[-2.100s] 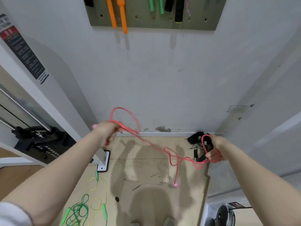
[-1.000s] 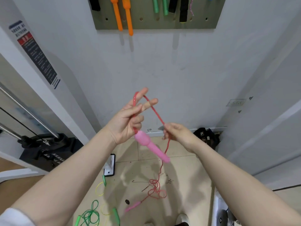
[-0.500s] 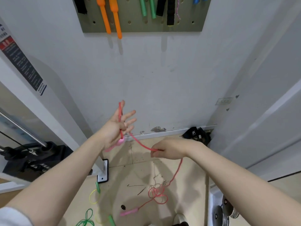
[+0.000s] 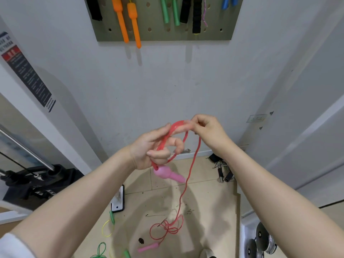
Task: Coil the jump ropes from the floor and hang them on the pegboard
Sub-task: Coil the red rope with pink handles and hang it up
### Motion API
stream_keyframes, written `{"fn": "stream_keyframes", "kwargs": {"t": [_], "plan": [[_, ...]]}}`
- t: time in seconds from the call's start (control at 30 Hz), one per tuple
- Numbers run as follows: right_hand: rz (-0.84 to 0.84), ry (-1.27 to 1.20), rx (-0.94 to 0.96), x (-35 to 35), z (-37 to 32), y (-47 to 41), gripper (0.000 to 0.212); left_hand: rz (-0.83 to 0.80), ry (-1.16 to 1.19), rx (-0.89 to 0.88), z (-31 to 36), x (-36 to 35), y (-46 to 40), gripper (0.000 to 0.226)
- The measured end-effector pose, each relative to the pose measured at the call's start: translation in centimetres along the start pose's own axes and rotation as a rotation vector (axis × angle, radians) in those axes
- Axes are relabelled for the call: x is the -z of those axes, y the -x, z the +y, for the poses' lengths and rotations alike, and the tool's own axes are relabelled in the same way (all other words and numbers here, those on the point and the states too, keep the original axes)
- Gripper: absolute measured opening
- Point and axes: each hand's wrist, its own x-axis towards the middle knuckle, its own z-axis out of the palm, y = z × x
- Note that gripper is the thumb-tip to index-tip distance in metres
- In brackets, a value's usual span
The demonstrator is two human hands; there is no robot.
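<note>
Item: red jump rope [image 4: 192, 165], pink handles, partly coiled. Landmark for all positions: pegboard [image 4: 163, 35] on the wall, top centre.

Left hand [image 4: 149, 148]: well below the pegboard, fingers curled round loops of the red cord. The cord rises from the palm, arches over the fingers and comes back down. One pink handle [image 4: 168, 174] hangs just under this hand, tilted, its cord end against the heel of the palm.

Right hand [image 4: 208, 132]: below the pegboard's right half, just beside the left hand. Thumb and fingers pinch the top of the red loop where it crests.

Slack cord: drops from the right hand's pinch, past the hanging handle, down to a loose tangle on the floor [image 4: 214, 211], far beneath the pegboard. The second pink handle [image 4: 149, 247] lies flat on the floor beyond that tangle, free of both hands.

Other stock: orange handles [image 4: 128, 23], green handles [image 4: 170, 11], black handles [image 4: 191, 13] and blue handles [image 4: 229, 2] hang on the pegboard. A green and yellow rope [image 4: 109, 223] lies on the floor, below and left of the pegboard.
</note>
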Motion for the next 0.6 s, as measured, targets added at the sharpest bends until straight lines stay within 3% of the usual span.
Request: {"fn": "stream_keyframes", "kwargs": {"t": [0.1, 0.17, 0.23, 0.3, 0.37, 0.43, 0.5, 0.53, 0.6], "plan": [[-0.287, -0.214, -0.246, -1.4, 2.8, 1.1, 0.043, -0.202, 0.220, -0.171, 1.3, 0.0, -0.2, 0.043], [-0.521, -0.106, -0.315, -1.6, 5.2, 2.5, 0.033, -0.175, 0.366, -0.290, 2.3, 0.4, 0.4, 0.044], [-0.580, 0.019, -0.334, -1.3, 6.9, 3.7, 0.011, 0.144, 0.316, -0.418, 3.2, 1.2, 1.6, 0.057], [-0.570, -0.016, -0.383, -0.8, 7.4, 4.3, 0.009, 0.587, 0.191, -0.463, 3.5, 2.8, 2.6, 0.046], [-0.699, 0.040, -0.413, -0.8, 6.0, 4.5, 0.018, 0.856, 0.126, -0.393, 2.8, 4.1, 2.9, 0.018], [-0.921, 0.184, -0.416, -1.4, 3.0, 4.6, 0.026, 0.984, -0.022, -0.257, 1.3, 5.0, 2.9, 0.034], [-1.044, 0.320, -0.306, -1.7, -1.1, 4.7, 0.029, 0.964, -0.241, -0.051, -0.3, 5.6, 2.4, 0.068], [-1.029, 0.382, -0.199, -1.6, -2.9, 4.4, 0.027, 0.893, -0.337, 0.057, -1.1, 5.4, 1.9, 0.084], [-0.817, 0.411, 0.045, -1.1, -4.9, 3.4, 0.011, 0.702, -0.499, 0.230, -2.2, 3.8, 0.8, 0.106]]}}
